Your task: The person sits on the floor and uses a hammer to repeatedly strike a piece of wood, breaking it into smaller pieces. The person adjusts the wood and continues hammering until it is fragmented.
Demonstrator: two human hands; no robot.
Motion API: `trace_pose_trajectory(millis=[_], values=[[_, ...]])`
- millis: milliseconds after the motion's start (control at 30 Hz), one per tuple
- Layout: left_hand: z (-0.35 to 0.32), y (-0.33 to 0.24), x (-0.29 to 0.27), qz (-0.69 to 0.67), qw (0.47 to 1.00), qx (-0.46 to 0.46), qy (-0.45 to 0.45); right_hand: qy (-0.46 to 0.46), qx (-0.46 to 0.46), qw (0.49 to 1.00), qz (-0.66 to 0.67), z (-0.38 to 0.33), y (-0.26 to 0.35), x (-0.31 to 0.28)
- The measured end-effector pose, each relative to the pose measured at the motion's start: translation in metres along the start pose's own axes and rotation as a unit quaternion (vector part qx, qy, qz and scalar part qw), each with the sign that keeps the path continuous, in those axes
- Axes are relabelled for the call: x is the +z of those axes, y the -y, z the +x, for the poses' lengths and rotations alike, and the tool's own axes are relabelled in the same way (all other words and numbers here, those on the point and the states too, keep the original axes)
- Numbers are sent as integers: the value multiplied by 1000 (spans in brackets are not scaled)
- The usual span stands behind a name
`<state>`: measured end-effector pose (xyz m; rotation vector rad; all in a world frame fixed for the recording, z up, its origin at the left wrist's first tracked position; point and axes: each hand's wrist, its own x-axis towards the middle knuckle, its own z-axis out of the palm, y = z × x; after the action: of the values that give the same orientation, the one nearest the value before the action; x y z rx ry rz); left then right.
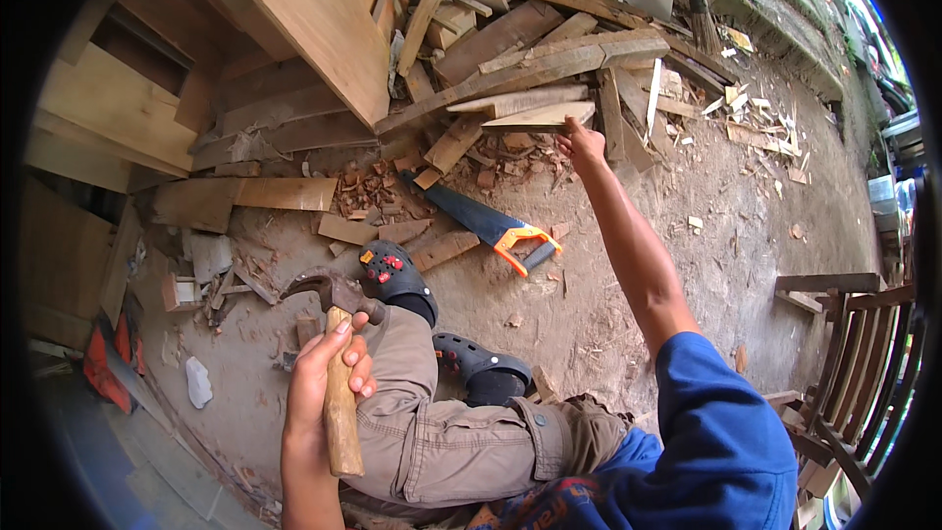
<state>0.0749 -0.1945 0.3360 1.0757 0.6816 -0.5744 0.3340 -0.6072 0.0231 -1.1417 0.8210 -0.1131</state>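
My left hand [334, 368] is wrapped around the wooden handle of a claw hammer [343, 402], its dark metal head uppermost beside my shoe. Stretched far forward, my right hand [583, 142] grips the end of a pale, wedge-shaped wood piece [540, 117] at the near side of a scrap pile. The thumb and fingertips are partly hidden there. On the ground between my hands lies a handsaw [471, 216] with a dark blade and an orange and black handle.
Scrap lumber [559, 54] is heaped ahead, with a broom [699, 15] behind it. A wooden cabinet [314, 20] stands at the left. Wood chips and offcuts litter the ground near my dark clogs [397, 273]. At the right is a slatted wooden bench [854, 363]. A white plastic scrap [198, 383] lies left.
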Motion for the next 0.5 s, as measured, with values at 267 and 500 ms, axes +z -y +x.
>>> trace_pose_trajectory(millis=[267, 500], values=[[-13, 9, -16, -24, 998, 54, -9, 40, -19, 999, -12, -31, -24, -37], [-23, 19, -41, -58, 995, 71, -26, 78, 116, 981, 133, -136, -76, -52]])
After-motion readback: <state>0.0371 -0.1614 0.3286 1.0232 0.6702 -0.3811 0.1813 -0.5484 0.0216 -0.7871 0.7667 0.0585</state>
